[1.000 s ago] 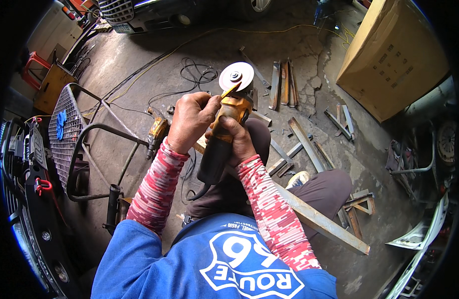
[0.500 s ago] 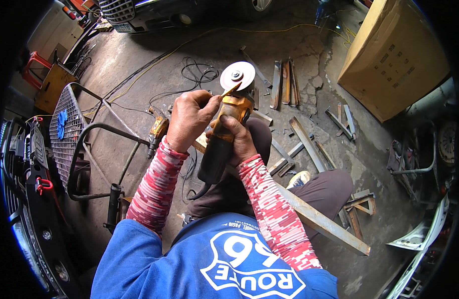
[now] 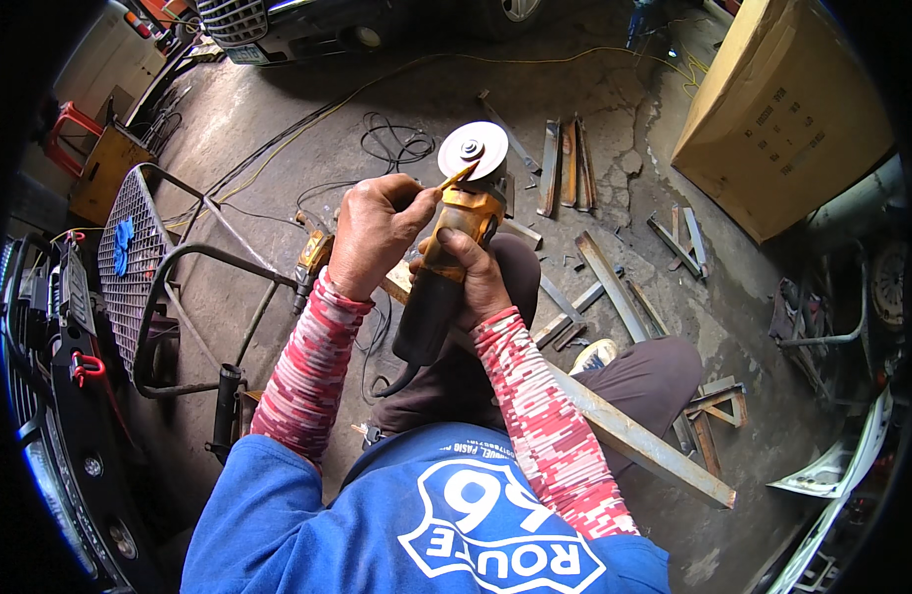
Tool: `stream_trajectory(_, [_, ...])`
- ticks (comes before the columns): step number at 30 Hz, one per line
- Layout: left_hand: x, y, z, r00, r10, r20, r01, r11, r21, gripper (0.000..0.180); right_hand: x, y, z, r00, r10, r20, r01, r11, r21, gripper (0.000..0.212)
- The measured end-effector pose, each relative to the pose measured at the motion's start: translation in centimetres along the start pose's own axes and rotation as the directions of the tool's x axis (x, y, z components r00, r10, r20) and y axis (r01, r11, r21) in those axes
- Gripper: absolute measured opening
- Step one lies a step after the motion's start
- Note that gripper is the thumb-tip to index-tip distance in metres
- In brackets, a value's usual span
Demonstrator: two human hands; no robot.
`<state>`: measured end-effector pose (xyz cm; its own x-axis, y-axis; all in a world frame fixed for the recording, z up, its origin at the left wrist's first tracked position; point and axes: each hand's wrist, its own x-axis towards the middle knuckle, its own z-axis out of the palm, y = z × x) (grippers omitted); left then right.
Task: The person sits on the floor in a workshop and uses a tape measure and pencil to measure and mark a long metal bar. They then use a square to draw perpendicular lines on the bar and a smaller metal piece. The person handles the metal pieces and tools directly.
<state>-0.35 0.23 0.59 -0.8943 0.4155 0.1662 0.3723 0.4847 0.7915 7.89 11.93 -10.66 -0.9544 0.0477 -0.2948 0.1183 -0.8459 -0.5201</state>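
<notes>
Angle grinder (image 3: 431, 319) over my lap, cord end toward me, its 1 white disc (image 3: 456, 146) beyond my grip.
My right hand (image 3: 475, 272) wraps its body below the head, thumb across it; my left hand (image 3: 377, 236) pinches 1 slim yellow stick (image 3: 458, 178), tip over the disc. I count 1 grinder, 1 disc, 1 stick and, toward the floor's (image 3: 416, 89) right edge, 1 cardboard box (image 3: 782, 129); steel pieces (image 3: 611, 285) overlap too much to count.
</notes>
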Motion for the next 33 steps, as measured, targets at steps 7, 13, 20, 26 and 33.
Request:
stream_trajectory(7, [0.0, 0.0, 0.0, 1.000, -0.002, -0.004, 0.002, 1.000, -0.020, 0.027, 0.1, 0.0, -0.1, 1.000, -0.001, -0.008, 0.001, 1.000, -0.008, 0.051])
stream_trajectory(13, [0.2, 0.1, -0.3, 0.999, -0.034, 0.016, 0.034, 0.999, -0.007, 0.027, 0.1, 0.0, -0.1, 1.000, 0.002, 0.003, -0.002, 1.000, -0.009, 0.051])
stream_trajectory(20, [0.1, 0.2, -0.1, 1.000, -0.031, 0.004, 0.031, 0.999, -0.024, 0.025, 0.2, 0.1, -0.2, 1.000, -0.011, 0.005, 0.011, 1.000, -0.004, 0.050])
stream_trajectory(26, [-0.3, 0.2, 0.5, 0.993, 0.093, -0.075, -0.097, 0.993, -0.062, 0.027, 0.3, 0.1, -0.1, 1.000, 0.007, -0.007, -0.007, 1.000, 0.008, 0.049])
stream_trajectory(33, [-1.1, 0.1, 0.7, 0.996, -0.090, 0.013, 0.091, 0.995, -0.048, 0.037, 0.0, -0.3, 0.1, 0.999, 0.008, 0.045, -0.010, 0.999, 0.043, 0.044])
